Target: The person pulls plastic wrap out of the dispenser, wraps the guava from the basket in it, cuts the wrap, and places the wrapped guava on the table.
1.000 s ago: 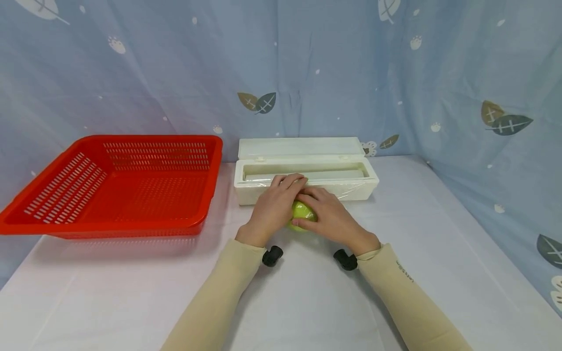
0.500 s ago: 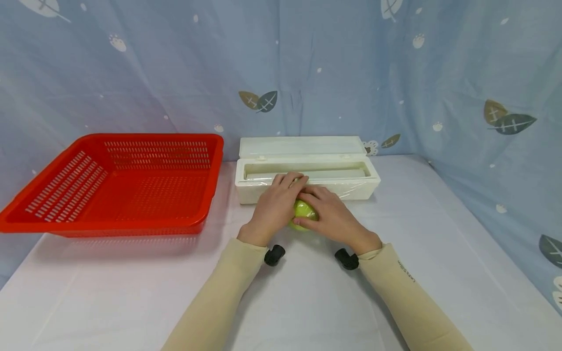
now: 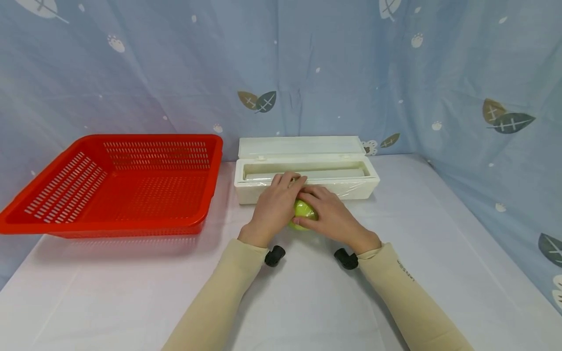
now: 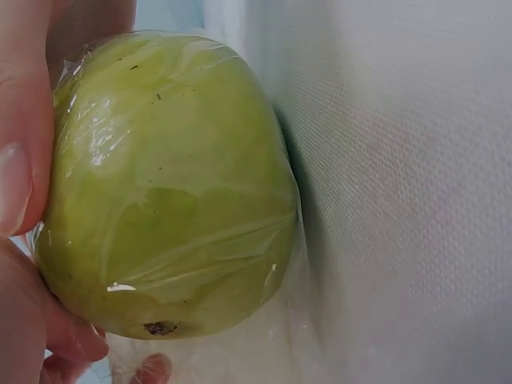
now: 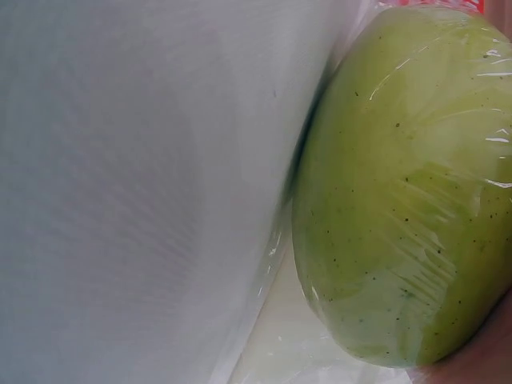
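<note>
A green apple (image 3: 304,210), covered in clear cling film (image 4: 192,264), rests on the white tabletop in front of the cling film dispenser (image 3: 351,190). My left hand (image 3: 274,207) curls over its left side, the back of the hand hiding much of it. From the right, my right hand (image 3: 329,214) grips it with the thumb on the near side and the fingers over the top. Creases run across the film in both wrist views, where it lies close over the skin. Loose film shows under the apple in the left wrist view.
The dispenser's lid (image 3: 300,147) stands raised at the back, and a white roll (image 3: 335,174) lies inside. At the left is a red plastic basket (image 3: 193,225) with slotted sides. A blue patterned curtain (image 3: 333,58) hangs behind the white-covered table (image 3: 307,302).
Both hands stay on the wrapped apple in nearly the same pose. The head view has only shifted very slightly.
</note>
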Demonstrator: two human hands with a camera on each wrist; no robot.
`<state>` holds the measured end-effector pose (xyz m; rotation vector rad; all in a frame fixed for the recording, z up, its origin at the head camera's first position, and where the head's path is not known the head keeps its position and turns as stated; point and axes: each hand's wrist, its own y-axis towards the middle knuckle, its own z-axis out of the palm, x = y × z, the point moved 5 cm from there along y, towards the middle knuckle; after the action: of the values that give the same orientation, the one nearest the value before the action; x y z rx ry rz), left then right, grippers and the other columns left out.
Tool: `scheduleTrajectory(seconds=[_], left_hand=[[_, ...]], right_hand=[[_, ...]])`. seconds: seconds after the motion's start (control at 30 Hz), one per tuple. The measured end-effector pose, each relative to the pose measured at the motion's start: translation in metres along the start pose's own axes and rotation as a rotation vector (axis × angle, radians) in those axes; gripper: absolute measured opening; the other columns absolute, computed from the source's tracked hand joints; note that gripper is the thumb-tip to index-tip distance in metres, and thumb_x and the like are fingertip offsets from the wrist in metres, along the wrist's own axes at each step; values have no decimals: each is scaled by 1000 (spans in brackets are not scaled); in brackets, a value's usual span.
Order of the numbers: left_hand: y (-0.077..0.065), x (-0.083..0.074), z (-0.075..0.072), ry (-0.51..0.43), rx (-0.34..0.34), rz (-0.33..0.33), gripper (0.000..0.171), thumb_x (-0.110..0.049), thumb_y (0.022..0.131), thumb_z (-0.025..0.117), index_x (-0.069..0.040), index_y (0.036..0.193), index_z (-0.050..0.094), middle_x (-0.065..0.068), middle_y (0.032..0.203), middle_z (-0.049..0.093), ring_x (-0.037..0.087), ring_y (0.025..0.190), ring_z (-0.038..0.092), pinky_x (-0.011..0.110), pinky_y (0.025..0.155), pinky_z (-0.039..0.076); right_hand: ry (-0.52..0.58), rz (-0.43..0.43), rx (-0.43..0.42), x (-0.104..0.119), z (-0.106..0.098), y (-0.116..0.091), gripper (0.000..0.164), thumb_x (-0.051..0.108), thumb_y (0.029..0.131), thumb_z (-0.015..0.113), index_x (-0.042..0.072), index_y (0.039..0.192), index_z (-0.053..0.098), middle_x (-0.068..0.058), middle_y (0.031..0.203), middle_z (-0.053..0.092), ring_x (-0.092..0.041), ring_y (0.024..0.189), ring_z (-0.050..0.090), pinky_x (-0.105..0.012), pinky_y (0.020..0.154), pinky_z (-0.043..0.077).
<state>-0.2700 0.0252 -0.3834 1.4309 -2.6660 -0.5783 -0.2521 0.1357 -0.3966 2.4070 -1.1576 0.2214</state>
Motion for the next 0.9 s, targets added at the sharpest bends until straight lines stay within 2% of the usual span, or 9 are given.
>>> scheduleTrajectory(seconds=[0.23,0.43,0.57,0.9], left_hand=[[0,-2,-2,80,0,-9,65,-22,74,72,-16,132,44,4,127,41,22,112,39,32,78,45],[0,-2,-3,133,-3,-24,65,-24,72,73,-15,130,45,5,125,42,23,110,40,35,75,45],[1,-2,-5,152,-36,-38,59,-23,73,72,-15,127,49,4,123,44,23,108,41,37,72,46],[-1,3,-7,147,-53,-105,42,-18,78,65,-15,119,55,3,120,47,23,104,44,36,73,46]], right_hand=[[-7,10,5,-2,1,0,60,54,79,56,16,125,51,1,126,43,-18,116,37,-43,92,32],[-7,9,7,-3,2,1,61,54,79,56,15,125,51,1,127,43,-18,117,37,-43,92,32],[-5,4,6,-2,0,2,59,54,80,56,15,124,52,1,128,43,-18,117,36,-42,92,33],[19,13,11,-1,0,0,57,55,80,54,19,124,51,4,129,42,-16,116,36,-41,90,33]])
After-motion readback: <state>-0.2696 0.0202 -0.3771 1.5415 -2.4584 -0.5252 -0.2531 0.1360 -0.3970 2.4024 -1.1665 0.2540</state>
